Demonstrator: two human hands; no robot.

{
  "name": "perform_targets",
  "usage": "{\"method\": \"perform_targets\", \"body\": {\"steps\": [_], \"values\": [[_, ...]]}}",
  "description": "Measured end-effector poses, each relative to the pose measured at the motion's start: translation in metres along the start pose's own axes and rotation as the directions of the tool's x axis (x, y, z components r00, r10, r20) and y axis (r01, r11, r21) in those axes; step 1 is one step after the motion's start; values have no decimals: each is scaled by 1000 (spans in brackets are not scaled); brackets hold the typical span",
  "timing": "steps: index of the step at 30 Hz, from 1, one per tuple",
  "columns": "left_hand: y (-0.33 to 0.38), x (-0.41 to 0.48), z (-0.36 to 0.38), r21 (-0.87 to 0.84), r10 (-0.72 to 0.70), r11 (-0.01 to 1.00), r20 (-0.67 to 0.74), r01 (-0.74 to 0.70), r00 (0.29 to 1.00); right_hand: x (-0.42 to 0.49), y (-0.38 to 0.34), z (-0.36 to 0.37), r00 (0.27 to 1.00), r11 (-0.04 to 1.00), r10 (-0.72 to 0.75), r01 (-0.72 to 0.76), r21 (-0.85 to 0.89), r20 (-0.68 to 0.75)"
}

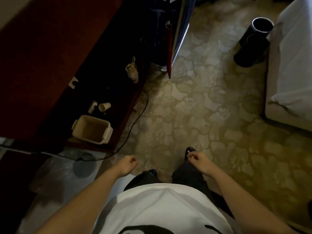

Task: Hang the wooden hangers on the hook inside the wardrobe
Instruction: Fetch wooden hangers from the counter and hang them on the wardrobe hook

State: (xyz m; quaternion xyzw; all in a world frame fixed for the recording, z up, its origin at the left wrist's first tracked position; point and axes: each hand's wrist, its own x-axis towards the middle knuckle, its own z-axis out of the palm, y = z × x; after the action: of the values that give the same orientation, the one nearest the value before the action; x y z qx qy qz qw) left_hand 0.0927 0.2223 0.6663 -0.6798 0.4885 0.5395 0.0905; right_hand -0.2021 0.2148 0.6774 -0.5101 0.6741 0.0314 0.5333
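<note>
I look straight down at a patterned carpet. My left hand [127, 165] hangs in front of my waist with its fingers loosely curled and holds nothing. My right hand [198, 162] hangs the same way above my right shoe, also with nothing in it. No wooden hanger shows anywhere in the view. No hook is visible either. A dark red-brown wooden cabinet [50, 53] stands to my left, and its inside is too dark to read.
A white plastic bin [92, 130] and tipped paper cups [104, 106] sit at the cabinet's base. A black cable [135, 122] trails over the carpet. A chrome-edged frame [180, 39] stands ahead, a black cylindrical bin [255, 41] and a white-sheeted bed [292, 65] to the right.
</note>
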Motion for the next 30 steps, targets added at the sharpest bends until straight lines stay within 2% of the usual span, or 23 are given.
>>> {"method": "perform_targets", "body": {"steps": [2,6,11,15,20,24,27,30], "values": [[32,21,-1,21,-2,1000,5,1,1000,22,8,-36,1000,1000,19,-19,-20,-17],[103,60,9,-44,-8,999,-13,7,1000,68,19,-119,996,996,89,-89,-5,-5],[193,90,19,-187,-21,982,-17,17,1000,126,11,-216,998,991,59,-55,-118,30],[247,109,5,-286,-15,958,-73,-6,997,167,-23,-266,993,986,7,13,-168,121],[281,110,-44,-401,-65,916,-183,-15,981,214,-92,-291,971,952,-120,171,-255,206],[285,95,-108,-328,-66,944,-274,-28,960,239,-167,-289,918,894,-275,354,-275,286],[282,76,-157,-218,-17,974,-355,-65,935,238,-234,-287,843,803,-431,521,-289,322],[282,51,-205,-52,44,995,-489,-80,871,225,-304,-288,724,664,-590,687,-294,357]]}}
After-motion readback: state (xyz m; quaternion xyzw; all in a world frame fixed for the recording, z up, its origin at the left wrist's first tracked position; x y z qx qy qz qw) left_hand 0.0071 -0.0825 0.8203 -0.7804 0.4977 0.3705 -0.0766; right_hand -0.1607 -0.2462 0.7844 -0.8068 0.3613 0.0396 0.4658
